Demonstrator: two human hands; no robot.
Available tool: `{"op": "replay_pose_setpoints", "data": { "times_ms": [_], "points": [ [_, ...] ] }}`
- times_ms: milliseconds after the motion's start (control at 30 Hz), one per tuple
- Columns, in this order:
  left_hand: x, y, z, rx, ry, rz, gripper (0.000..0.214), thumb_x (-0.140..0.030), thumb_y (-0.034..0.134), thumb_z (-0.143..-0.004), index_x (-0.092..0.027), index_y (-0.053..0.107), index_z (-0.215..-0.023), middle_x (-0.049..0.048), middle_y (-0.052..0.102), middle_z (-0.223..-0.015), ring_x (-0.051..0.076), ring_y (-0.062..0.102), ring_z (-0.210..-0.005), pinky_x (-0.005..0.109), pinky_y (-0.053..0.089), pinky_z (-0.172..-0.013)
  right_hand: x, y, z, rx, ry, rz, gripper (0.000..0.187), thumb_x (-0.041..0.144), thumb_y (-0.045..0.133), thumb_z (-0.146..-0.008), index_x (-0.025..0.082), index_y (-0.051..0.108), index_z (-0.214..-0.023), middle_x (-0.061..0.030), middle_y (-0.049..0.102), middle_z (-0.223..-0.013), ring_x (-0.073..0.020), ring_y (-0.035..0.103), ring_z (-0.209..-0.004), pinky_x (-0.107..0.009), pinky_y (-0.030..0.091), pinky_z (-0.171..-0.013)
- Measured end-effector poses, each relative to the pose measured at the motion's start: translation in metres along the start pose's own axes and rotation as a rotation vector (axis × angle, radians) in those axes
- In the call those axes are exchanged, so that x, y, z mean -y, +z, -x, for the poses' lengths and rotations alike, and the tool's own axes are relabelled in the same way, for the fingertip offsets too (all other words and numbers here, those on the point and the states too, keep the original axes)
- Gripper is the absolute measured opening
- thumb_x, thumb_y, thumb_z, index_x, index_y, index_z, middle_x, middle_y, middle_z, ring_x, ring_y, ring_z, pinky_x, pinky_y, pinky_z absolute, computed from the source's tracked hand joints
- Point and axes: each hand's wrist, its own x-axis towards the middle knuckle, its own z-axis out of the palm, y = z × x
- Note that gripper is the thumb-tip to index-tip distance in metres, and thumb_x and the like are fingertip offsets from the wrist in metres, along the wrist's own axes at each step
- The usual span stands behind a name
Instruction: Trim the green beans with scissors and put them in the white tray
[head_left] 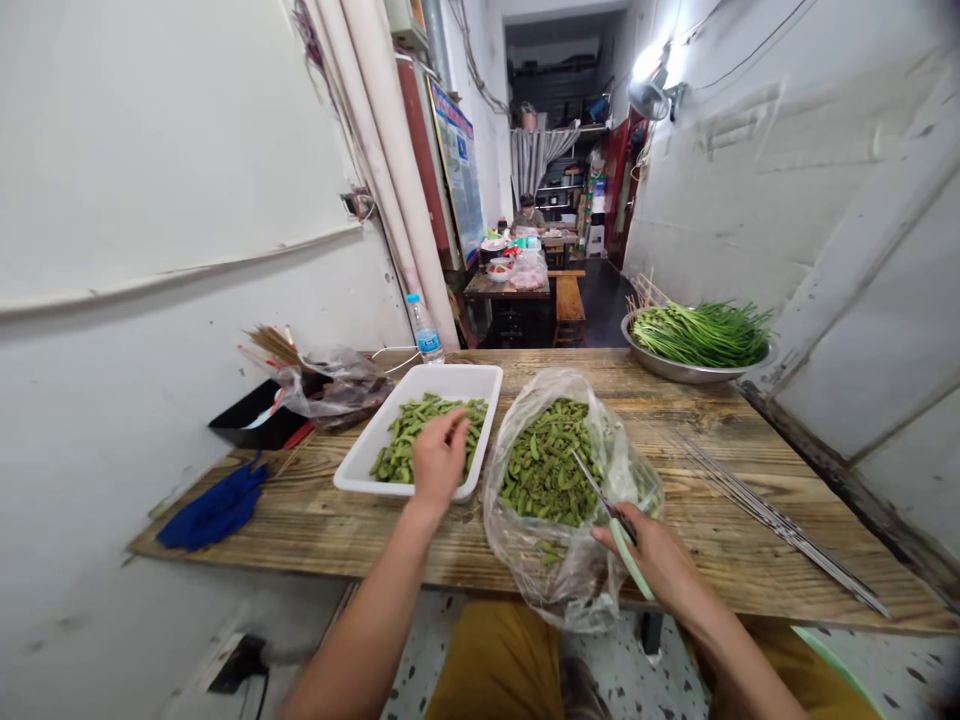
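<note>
My left hand (439, 460) is above the white plastic tray (360, 470), its fingers curled together; whether a pod is between them is hidden. Green soybean pods (409, 425) lie in the tray. In my right hand (652, 550) is a pair of scissors (626, 555) with pale green handles, the blades pointing up and left. Those blades reach over a clear plastic bag (525, 565), rolled open and full of more green pods (544, 460). The bag's front edge hangs over the table edge.
The wooden table (697, 420) carries a metal bowl of green chives (697, 335), metal skewers (780, 525), a water bottle (426, 330), a blue glove (214, 505) and a black tray (262, 410). A person (529, 215) sits at a far table.
</note>
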Motion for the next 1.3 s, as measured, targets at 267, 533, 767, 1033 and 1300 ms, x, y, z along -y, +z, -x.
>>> {"op": "replay_pose_setpoints", "data": {
  "times_ms": [267, 533, 767, 1033, 1300],
  "points": [
    [-0.018, 0.02, -0.001, 0.201, 0.306, -0.174, 0.03, -0.019, 0.045, -0.082, -0.016, 0.062, -0.105, 0.0117, 0.062, -0.109, 0.023, 0.053, -0.107, 0.041, 0.038, -0.097, 0.009, -0.007, 0.012, -0.029, 0.007, -0.012, 0.047, 0.052, 0.043, -0.081, 0.017, 0.054, -0.112, -0.0103, 0.069, -0.093, -0.0258, 0.065, -0.085, -0.029, 0.044, -0.07],
    [-0.03, 0.084, 0.02, 0.545, 0.297, -0.065, 0.032, -0.01, 0.04, -0.081, -0.015, 0.066, -0.098, 0.0113, 0.066, -0.102, 0.021, 0.059, -0.097, 0.036, 0.043, -0.09, -0.006, -0.009, 0.022, 0.086, 0.084, 0.277, 0.041, 0.045, 0.043, -0.084, 0.013, 0.062, -0.101, -0.0192, 0.07, -0.087, -0.0329, 0.065, -0.086, -0.034, 0.043, -0.068],
    [-0.075, 0.104, 0.037, 0.862, 0.757, -0.064, 0.023, -0.021, 0.047, -0.083, -0.018, 0.065, -0.098, 0.009, 0.066, -0.097, 0.02, 0.057, -0.095, 0.033, 0.041, -0.087, -0.029, -0.029, 0.026, -0.078, 0.193, 0.271, 0.04, 0.046, 0.047, -0.082, 0.015, 0.064, -0.1, -0.017, 0.072, -0.081, -0.0295, 0.067, -0.078, -0.032, 0.043, -0.064],
    [-0.108, 0.131, 0.074, 1.002, 1.219, -0.175, 0.024, -0.027, 0.054, -0.08, -0.015, 0.061, -0.099, 0.0128, 0.059, -0.111, 0.024, 0.044, -0.113, 0.038, 0.028, -0.097, -0.07, -0.049, 0.045, -0.097, 0.168, -0.098, 0.038, 0.049, 0.054, -0.076, 0.022, 0.063, -0.101, -0.0077, 0.072, -0.08, -0.0264, 0.066, -0.074, -0.031, 0.046, -0.062],
    [-0.128, 0.084, 0.111, 0.736, 0.616, -0.24, 0.054, -0.045, 0.048, -0.079, -0.015, 0.044, -0.124, 0.0148, 0.056, -0.114, 0.028, 0.047, -0.106, 0.042, 0.03, -0.092, -0.063, -0.042, 0.007, -0.291, 0.382, -0.177, 0.058, 0.062, 0.049, -0.072, 0.013, 0.057, -0.103, -0.0171, 0.068, -0.091, -0.0292, 0.065, -0.083, -0.036, 0.046, -0.07]
  ]
}}
